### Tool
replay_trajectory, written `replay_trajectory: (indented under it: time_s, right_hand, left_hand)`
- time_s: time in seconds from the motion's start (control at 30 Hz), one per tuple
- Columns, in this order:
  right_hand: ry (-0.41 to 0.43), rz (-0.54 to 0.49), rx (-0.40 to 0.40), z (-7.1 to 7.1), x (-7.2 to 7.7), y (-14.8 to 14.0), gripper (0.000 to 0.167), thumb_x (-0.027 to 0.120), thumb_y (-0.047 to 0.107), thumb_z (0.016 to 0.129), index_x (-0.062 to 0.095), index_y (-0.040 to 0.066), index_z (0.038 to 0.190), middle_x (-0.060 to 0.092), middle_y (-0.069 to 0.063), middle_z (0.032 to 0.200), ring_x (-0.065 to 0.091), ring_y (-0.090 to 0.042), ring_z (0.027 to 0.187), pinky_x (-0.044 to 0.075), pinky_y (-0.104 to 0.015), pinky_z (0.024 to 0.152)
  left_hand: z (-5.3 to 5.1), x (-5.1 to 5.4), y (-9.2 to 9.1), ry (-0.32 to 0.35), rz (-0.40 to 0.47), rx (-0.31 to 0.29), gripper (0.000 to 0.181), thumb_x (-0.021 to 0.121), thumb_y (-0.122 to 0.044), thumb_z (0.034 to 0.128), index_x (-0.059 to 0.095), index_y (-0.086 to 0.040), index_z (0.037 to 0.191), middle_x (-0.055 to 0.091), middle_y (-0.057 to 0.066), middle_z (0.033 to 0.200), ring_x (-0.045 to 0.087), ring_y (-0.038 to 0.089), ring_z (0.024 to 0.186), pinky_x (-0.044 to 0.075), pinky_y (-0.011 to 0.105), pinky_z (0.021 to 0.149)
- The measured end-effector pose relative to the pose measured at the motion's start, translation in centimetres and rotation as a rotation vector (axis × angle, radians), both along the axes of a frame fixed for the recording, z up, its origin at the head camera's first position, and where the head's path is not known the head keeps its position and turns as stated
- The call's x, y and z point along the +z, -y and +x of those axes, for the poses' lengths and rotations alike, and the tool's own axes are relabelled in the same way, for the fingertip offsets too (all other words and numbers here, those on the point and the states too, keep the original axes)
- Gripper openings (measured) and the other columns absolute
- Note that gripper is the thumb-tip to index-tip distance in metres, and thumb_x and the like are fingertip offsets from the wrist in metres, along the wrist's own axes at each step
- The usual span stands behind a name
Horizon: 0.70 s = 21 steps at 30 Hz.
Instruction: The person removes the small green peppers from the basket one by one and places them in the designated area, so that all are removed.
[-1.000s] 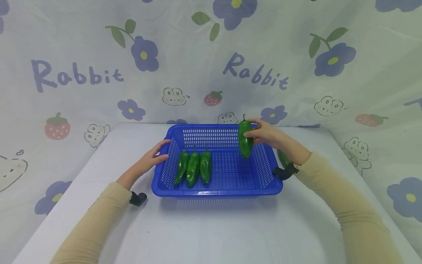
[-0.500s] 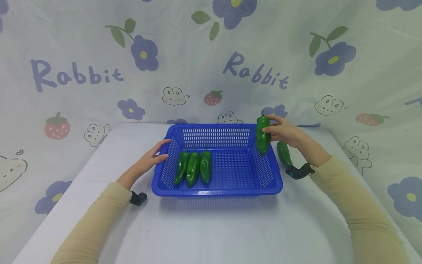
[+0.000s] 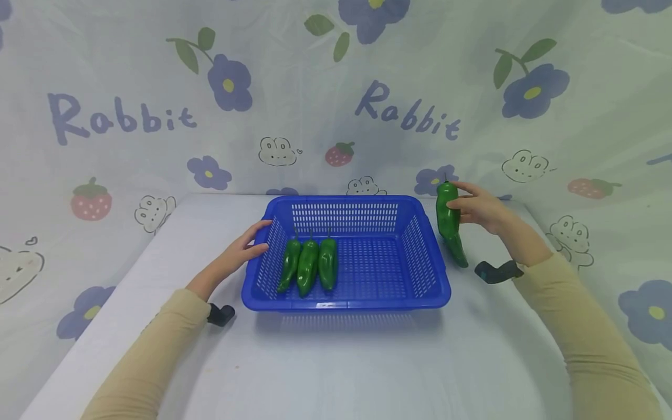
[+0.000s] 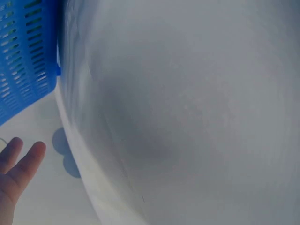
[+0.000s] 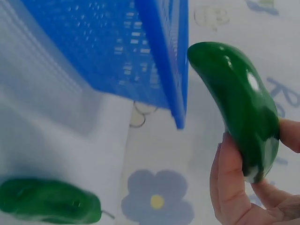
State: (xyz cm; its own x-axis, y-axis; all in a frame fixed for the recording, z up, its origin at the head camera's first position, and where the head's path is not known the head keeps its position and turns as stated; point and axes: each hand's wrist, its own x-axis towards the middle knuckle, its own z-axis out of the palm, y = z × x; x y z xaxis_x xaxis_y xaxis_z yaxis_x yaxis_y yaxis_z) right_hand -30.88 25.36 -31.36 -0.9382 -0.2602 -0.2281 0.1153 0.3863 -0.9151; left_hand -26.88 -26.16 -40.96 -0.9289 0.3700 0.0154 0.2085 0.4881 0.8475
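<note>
Holding pepper [image 3: 448, 213]: R hand [image 3: 480, 209] | L hand [image 3: 238, 254]: spread @ bskt [image 3: 346, 304] | bskt: 3 peppers [image 3: 308, 268]

- A pale printed cloth [image 3: 294, 105] hangs behind the bench [image 3: 346, 361] and past both its sides, faintly creased.
- Its print: bluish-purple flowers [image 3: 229, 73] with yellow centres, green leaves [image 3: 319, 25], red strawberries [image 3: 91, 204], outlined rabbit faces [image 3: 277, 153] and, twice, the purple word "Rabbit" [image 3: 126, 121].
- The bench top is white, with a tiny brownish speck [image 3: 237, 367].
- Light is soft, shadows blurred.
</note>
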Motion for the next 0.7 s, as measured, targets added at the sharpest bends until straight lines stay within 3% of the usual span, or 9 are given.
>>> replay_trajectory:
  time_s: [0.13,0.3,0.57,0.7]
  right_hand:
    - [-0.002,-0.022,-0.032,0.0,-0.4,-1.1,0.073,0.05,0.016,0.093,0.002,0.008,0.147,0.031,-0.025,0.136,0.058,-0.001,0.083,0.05,-0.018,0.077]
    - [0.001,-0.023,-0.049,0.0,-1.0,-2.3,0.074,0.05,0.016,0.093,0.001,0.006,0.147,0.036,-0.018,0.128,0.057,0.0,0.081,0.05,-0.018,0.076]
    - [0.003,-0.005,-0.084,0.0,-2.3,-4.0,0.075,0.052,0.017,0.092,0.001,0.004,0.146,0.055,0.018,0.087,0.059,0.0,0.078,0.049,-0.019,0.075]
    - [0.005,0.012,-0.102,0.1,-3.2,-4.7,0.075,0.052,0.017,0.092,0.001,0.004,0.146,0.055,0.021,0.084,0.058,0.002,0.078,0.049,-0.018,0.074]
  left_hand:
    - [0.1,0.1,0.0,0.01,-0.003,0.002,0.062,0.045,-0.03,0.0934,0.016,-0.018,0.146,0.006,0.017,0.153,0.013,0.05,0.134,0.02,0.068,0.099]
    - [0.3,0.2,-0.1,0.013,0.0,0.003,0.061,0.045,-0.029,0.0933,0.016,-0.019,0.146,0.006,0.017,0.153,0.014,0.05,0.134,0.021,0.068,0.099]
    - [0.2,0.3,-0.2,0.012,0.008,0.0,0.06,0.045,-0.027,0.0938,0.017,-0.02,0.146,0.006,0.016,0.153,0.015,0.049,0.134,0.022,0.067,0.099]
    - [0.2,0.1,-0.1,0.009,0.002,0.004,0.06,0.045,-0.028,0.0936,0.016,-0.02,0.146,0.006,0.016,0.153,0.014,0.048,0.134,0.021,0.067,0.099]
